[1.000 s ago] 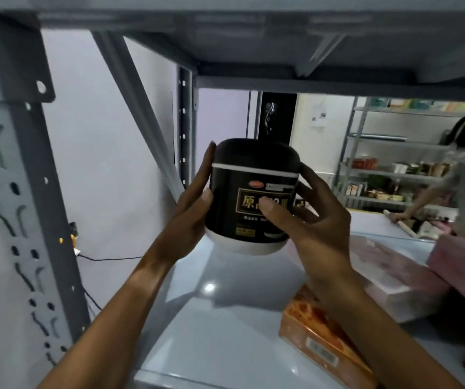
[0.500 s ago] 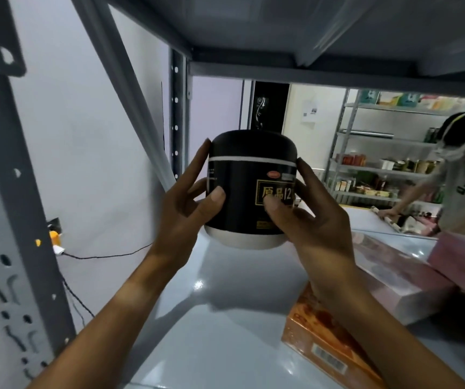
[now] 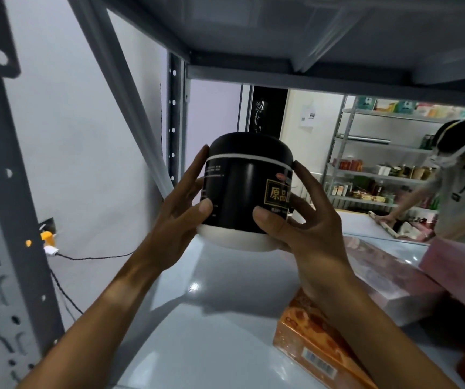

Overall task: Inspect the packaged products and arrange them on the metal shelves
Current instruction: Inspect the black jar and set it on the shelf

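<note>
With the left hand [image 3: 182, 217] and right hand [image 3: 307, 228] fingers clamped around the black jar [image 3: 246, 189], rotate it slowly between the fingertips, then lower it flat onto the bare shelf [image 3: 225, 318] beneath them.

Pale wall [image 3: 79, 153] with cabled socket [image 3: 46, 224], dim room, stocked far shelving [image 3: 377, 175] beyond.

bare shelf surface [image 3: 225, 318] left, orange box [image 3: 315, 343] and pink boxes [image 3: 394, 279] crowding right

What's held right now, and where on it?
A black jar with a gold label, held above the shelf: left hand on its left side, right hand on its right side.
</note>
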